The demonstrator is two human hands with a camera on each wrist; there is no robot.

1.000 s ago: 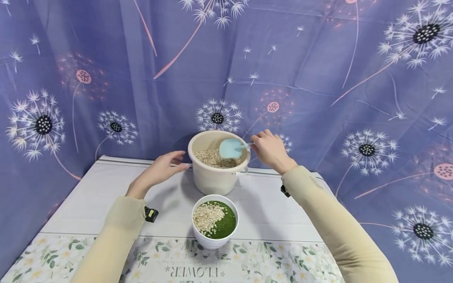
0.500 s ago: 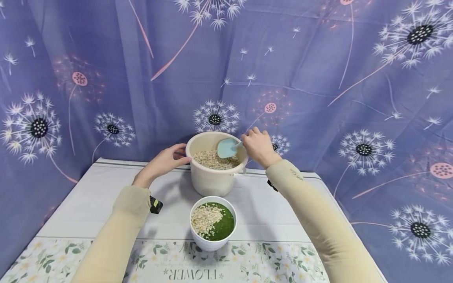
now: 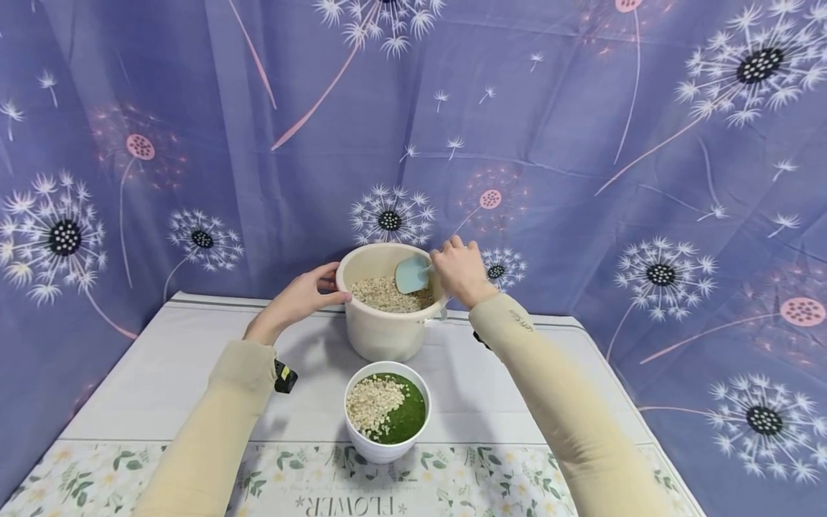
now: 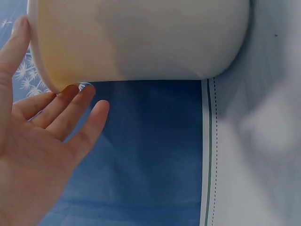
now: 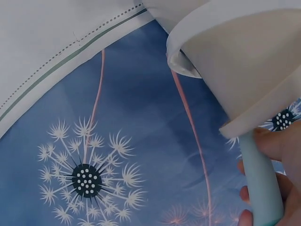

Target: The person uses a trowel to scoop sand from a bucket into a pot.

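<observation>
A cream bucket (image 3: 382, 335) holds pale oat flakes (image 3: 381, 293) at the back of the table. My right hand (image 3: 461, 273) grips the handle of a light blue scoop (image 3: 410, 276) at the bucket's right rim; the scoop's blade is tilted inside, over the flakes. In the right wrist view, the fingers wrap round the scoop handle (image 5: 261, 183). My left hand (image 3: 296, 299) touches the bucket's left rim. Its fingers are spread and fairly straight against the bucket wall (image 4: 155, 42) in the left wrist view.
In front of the bucket stands a white bowl (image 3: 381, 452) with a green filling (image 3: 408, 420), partly covered by flakes (image 3: 373, 406). A loop handle (image 5: 181, 59) sticks out from the bucket's side. A purple dandelion curtain (image 3: 291, 179) hangs right behind the table (image 3: 213, 373).
My right hand has moved left and closer to the bucket rim, taking the scoop further in. My left hand has come right, from beside the bucket onto its rim.
</observation>
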